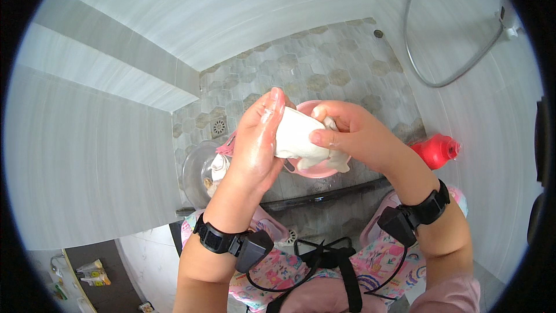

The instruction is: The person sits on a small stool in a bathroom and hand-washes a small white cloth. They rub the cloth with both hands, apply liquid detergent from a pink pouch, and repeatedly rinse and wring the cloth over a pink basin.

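Observation:
Both hands hold a wet white cloth above a pink basin. The cloth is stretched over my left hand, which is wet with some suds and has its thumb pointing up. With thumb and fingers, my right hand pinches the cloth's right side, where folds hang down over the basin. The basin's inside is mostly hidden by the hands and cloth. Left of my left wrist stands a clear basin with white fabric in it. A pink item is partly covered by my left hand.
A red bottle is by the right wall, beyond my right forearm. A black raised strip crosses the floor before my feet. Floor drains are set in the hexagon tiles. A shower hose hangs at the upper right.

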{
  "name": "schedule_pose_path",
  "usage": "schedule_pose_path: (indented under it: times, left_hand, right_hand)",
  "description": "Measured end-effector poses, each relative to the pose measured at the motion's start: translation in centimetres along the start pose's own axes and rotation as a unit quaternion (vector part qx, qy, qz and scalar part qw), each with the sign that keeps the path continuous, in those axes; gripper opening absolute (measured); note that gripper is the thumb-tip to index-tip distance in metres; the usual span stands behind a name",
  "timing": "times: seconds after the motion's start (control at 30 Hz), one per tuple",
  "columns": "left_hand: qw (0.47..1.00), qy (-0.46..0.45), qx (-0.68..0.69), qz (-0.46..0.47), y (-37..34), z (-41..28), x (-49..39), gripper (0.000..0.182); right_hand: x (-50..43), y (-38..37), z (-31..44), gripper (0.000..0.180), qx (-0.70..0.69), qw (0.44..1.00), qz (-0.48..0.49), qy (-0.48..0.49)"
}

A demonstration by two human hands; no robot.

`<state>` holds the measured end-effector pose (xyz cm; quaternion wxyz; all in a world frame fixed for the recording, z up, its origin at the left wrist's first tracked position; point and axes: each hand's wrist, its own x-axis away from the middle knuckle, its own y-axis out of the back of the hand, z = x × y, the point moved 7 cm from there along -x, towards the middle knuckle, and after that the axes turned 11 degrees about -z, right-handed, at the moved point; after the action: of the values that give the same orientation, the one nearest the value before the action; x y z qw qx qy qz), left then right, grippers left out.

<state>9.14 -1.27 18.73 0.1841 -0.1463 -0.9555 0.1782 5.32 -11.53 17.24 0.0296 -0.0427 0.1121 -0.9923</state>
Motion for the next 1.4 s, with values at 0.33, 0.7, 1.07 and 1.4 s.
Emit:
schedule_pose_path:
  times: [0.33,0.7,1.07,1.4]
  left_hand:
    - [0.993,0.033,-0.059,-0.096,-1.4,1.9,0.8,0.029]
    - [0.991,0.083,-0.051,-0.09,-1.5,4.1,-1.4,0.028]
    - [0.985,-0.068,-0.157,-0.017,-0.6,5.2,-0.5,0.024]
    - [0.96,0.06,0.221,-0.163,3.6,14.4,-1.7,0.012]
  right_hand:
    - [2.8,-3.7,5.1,0.018,0.407,0.8,-0.15,0.414]
    - [1.4,-2.3,2.2,0.013,0.529,0.729,-0.243,0.361]
    - [-0.2,4.1,-1.2,0.023,0.124,0.969,-0.212,-0.028]
    - [-1.8,0.1,-6.2,0.006,0.482,0.852,-0.168,0.114]
